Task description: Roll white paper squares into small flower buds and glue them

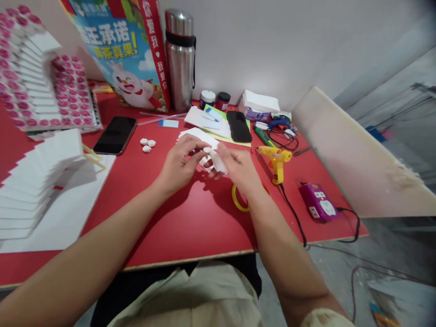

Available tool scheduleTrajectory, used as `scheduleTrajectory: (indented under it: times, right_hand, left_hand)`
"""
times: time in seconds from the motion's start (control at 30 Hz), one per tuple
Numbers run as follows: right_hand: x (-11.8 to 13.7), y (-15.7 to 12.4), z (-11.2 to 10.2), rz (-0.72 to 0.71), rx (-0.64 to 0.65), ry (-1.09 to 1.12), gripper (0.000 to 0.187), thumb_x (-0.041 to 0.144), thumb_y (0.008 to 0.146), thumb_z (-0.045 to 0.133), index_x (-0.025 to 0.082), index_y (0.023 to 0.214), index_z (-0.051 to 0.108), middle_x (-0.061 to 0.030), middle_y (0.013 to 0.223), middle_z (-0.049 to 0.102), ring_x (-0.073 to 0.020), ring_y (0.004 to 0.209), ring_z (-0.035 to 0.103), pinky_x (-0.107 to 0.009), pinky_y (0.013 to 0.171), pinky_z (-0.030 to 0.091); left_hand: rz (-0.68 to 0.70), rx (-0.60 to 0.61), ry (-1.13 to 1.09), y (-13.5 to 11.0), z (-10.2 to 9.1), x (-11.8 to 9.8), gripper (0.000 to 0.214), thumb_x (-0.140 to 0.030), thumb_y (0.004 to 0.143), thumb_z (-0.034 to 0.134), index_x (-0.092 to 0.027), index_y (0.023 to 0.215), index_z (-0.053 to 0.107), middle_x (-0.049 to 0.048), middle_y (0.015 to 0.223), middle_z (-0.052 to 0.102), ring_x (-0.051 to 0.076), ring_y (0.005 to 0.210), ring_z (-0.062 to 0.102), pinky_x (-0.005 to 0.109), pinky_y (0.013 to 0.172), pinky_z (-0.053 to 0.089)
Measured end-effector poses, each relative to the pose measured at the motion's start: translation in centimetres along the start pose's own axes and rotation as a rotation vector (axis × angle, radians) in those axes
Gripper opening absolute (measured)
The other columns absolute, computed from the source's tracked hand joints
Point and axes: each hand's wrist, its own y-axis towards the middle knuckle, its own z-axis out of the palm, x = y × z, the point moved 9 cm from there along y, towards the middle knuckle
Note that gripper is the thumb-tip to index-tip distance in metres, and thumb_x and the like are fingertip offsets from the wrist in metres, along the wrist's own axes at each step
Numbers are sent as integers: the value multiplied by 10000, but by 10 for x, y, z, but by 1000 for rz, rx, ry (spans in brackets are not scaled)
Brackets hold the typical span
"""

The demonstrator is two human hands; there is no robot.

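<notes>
My left hand (180,161) pinches a small white round piece (206,149) between thumb and fingers, pressing it against a white paper piece (218,161). My right hand (238,165) is closed on that white paper piece from the right. Both hands hover just above the red table (190,218), near a small stack of white cards (197,135). Three more white round pieces (147,144) lie to the left of my left hand. A yellow tape ring (237,200) lies under my right wrist.
A yellow glue gun (276,160) stands right of my hands, its cord running to a purple power strip (319,203). Two black phones (116,134) (239,126), a steel flask (180,59), a printed box (126,54), and fanned white card stacks (37,177) at left.
</notes>
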Motion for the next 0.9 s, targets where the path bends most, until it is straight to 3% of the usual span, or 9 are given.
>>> scheduleTrajectory:
  times: [0.1, 0.23, 0.4, 0.63, 0.83, 0.9]
  right_hand:
    - [-18, 1, 2, 273, 78, 351, 574, 604, 1048, 388, 134, 1039, 717, -115, 817, 760, -197, 610, 719, -318, 552, 579]
    - [-27, -2, 18, 432, 243, 550, 480, 473, 1093, 330, 132, 1091, 668, -92, 787, 744, -176, 587, 701, -311, 535, 601]
    - [-25, -3, 25, 354, 267, 587, 305, 454, 1028, 552, 168, 968, 642, 10, 697, 635, -117, 502, 576, -303, 518, 605]
    - [-14, -7, 27, 280, 311, 578, 337, 497, 904, 737, 180, 873, 630, 60, 693, 503, -51, 493, 398, -228, 487, 522]
    - [-11, -3, 16, 168, 187, 368, 428, 429, 851, 787, 194, 1188, 668, 71, 666, 549, -68, 484, 419, -244, 495, 500]
    - [-9, 0, 8, 95, 104, 222, 368, 401, 866, 761, 186, 1150, 668, 56, 675, 602, -82, 478, 474, -255, 501, 501]
  left_hand:
    - [-54, 45, -14, 1, 1, 4, 162, -262, 968, 584, -176, 1020, 711, 82, 1058, 720, 222, 1021, 660, 361, 933, 512]
    - [-136, 138, -64, -1, 10, 7, 174, -262, 982, 553, -166, 1049, 681, 73, 1014, 744, 210, 948, 680, 334, 878, 519]
    - [-143, 161, -90, -2, 13, 4, 176, -280, 992, 556, -160, 1061, 666, 69, 1001, 740, 197, 918, 682, 323, 881, 512]
    - [-163, 151, -114, -3, 13, 8, 189, -306, 986, 583, -151, 1047, 672, 57, 943, 719, 190, 882, 671, 317, 845, 510]
    - [-230, 126, -184, -3, 11, 12, 203, -335, 962, 621, -159, 1046, 678, 58, 942, 735, 197, 887, 685, 327, 851, 523]
    - [-255, 121, -214, -4, 12, 13, 205, -340, 954, 635, -162, 1045, 681, 59, 939, 741, 198, 882, 692, 328, 844, 528]
